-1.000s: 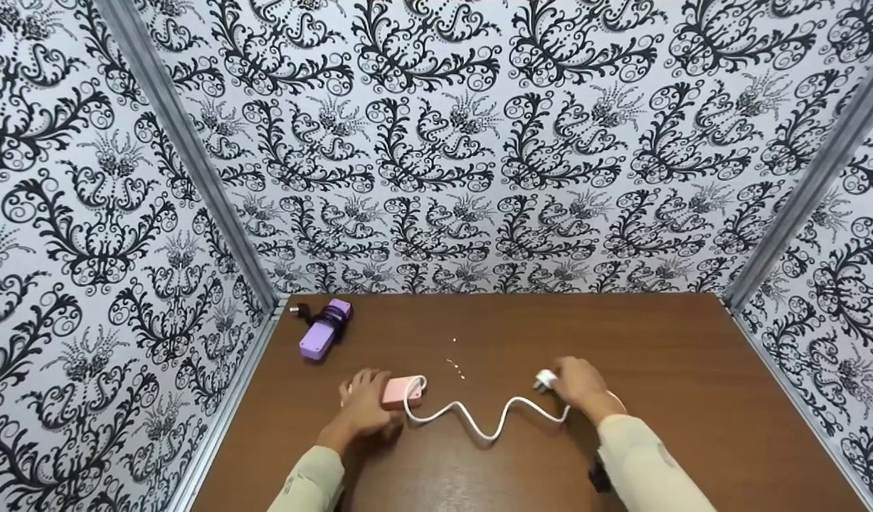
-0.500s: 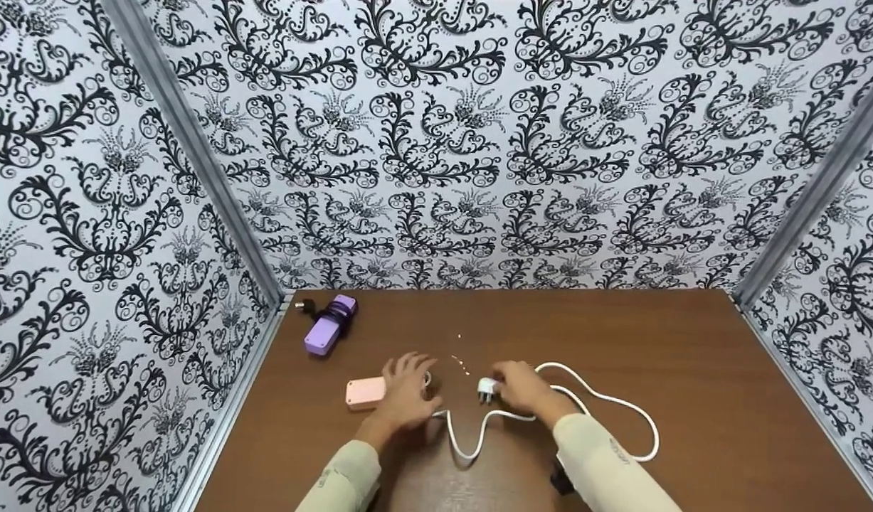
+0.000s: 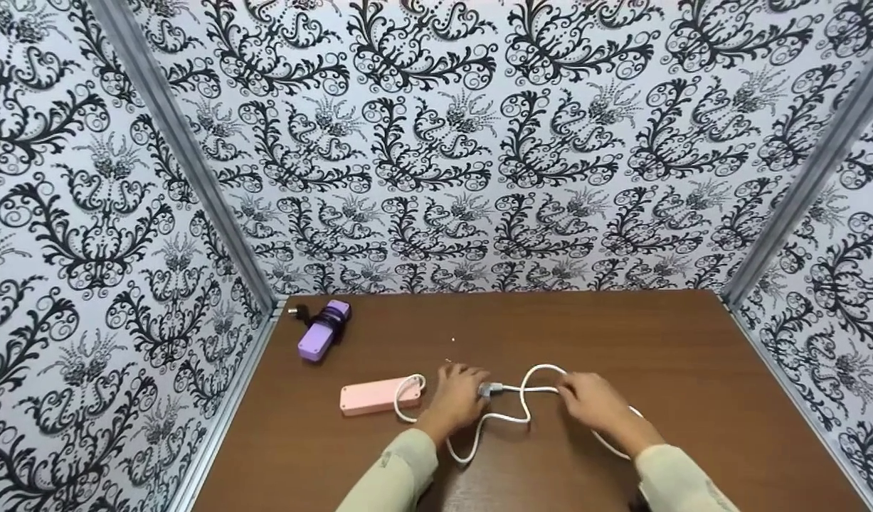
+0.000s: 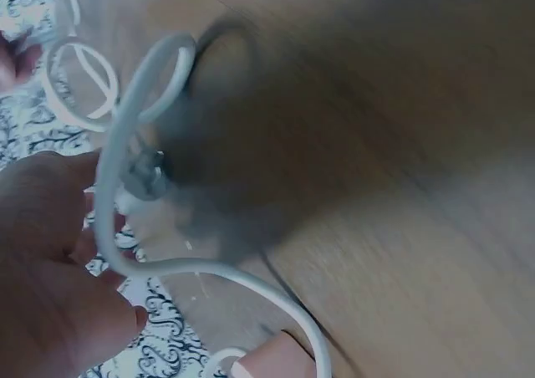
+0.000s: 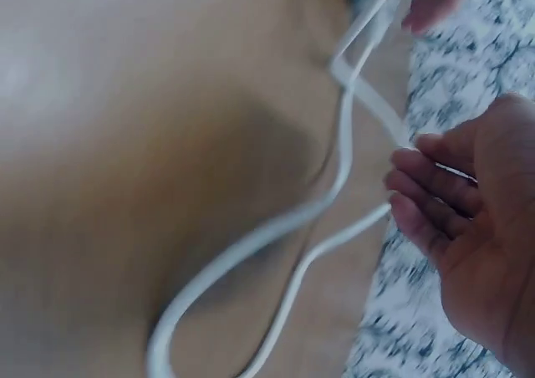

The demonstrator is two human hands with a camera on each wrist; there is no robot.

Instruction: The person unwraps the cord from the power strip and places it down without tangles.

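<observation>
A white power cord (image 3: pixel 506 418) runs in loose bends from a pink power strip (image 3: pixel 379 396) on the brown table. Its white plug (image 3: pixel 487 389) lies right at the fingertips of my left hand (image 3: pixel 456 395). In the left wrist view, the left thumb stands apart from the fingers, and a bend of cord crosses in front of them near the plug (image 4: pixel 146 177). My right hand (image 3: pixel 598 402) pinches the cord a short way behind the plug. The right wrist view shows its curled fingers (image 5: pixel 430 194) at the cord (image 5: pixel 343 144), which hangs in a long loop below.
A purple power strip (image 3: pixel 315 343) wound with black cord lies at the back left, its black plug (image 3: pixel 301 311) beside it. Patterned walls (image 3: pixel 436 178) rise behind and at both sides. Small white specks (image 3: pixel 452 340) mark the table. A dark item (image 3: pixel 639 503) peeks out by the right sleeve.
My left hand has moved right, off the pink power strip, to the plug. My right hand brought the plug left, then let go and moved back right onto the cord.
</observation>
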